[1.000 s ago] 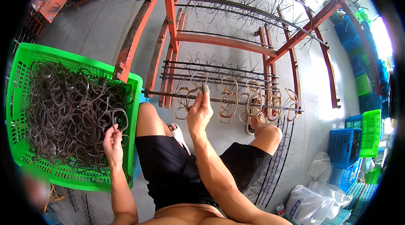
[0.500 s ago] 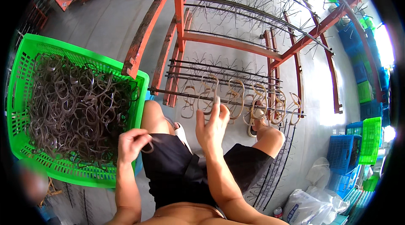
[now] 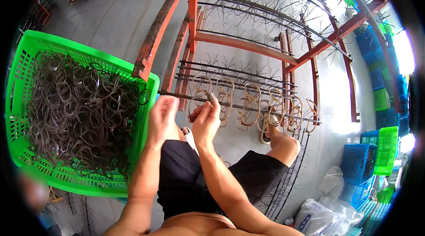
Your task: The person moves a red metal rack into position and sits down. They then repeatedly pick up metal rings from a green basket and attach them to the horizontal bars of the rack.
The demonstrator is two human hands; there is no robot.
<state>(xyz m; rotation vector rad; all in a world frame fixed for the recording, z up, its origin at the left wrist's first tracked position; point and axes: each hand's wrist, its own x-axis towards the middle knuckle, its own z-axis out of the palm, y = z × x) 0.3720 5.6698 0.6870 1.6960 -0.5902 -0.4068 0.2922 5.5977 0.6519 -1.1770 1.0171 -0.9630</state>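
Note:
My right hand (image 3: pixel 206 121) is raised near the left end of a dark hanging rod (image 3: pixel 239 104). Its fingers are curled in at a brown looped piece (image 3: pixel 201 78), partly hidden by the hand; a grey cover sits on one fingertip. Beside it, my left hand (image 3: pixel 163 118) is smeared by motion, and whether it holds anything does not show. Several more thin looped pieces (image 3: pixel 252 103) hang along the rod to the right. At my left, a green plastic basket (image 3: pixel 152 85) holds a tangled heap of dark brown looped pieces (image 3: pixel 79 112).
An orange metal rack (image 3: pixel 192 19) stands ahead, bearing rods with many thin wire hooks (image 3: pixel 270 10). Its post (image 3: pixel 148 46) rises by the basket. Blue crates (image 3: pixel 357 161), green crates (image 3: pixel 386 149) and white plastic bags (image 3: pixel 316 216) lie to the right. Hooked rods (image 3: pixel 287 178) lie by my knee.
My left hand, which pinched a brown looped piece over my thigh, has moved up and right to the rod. My right hand has shifted left and curled its fingers.

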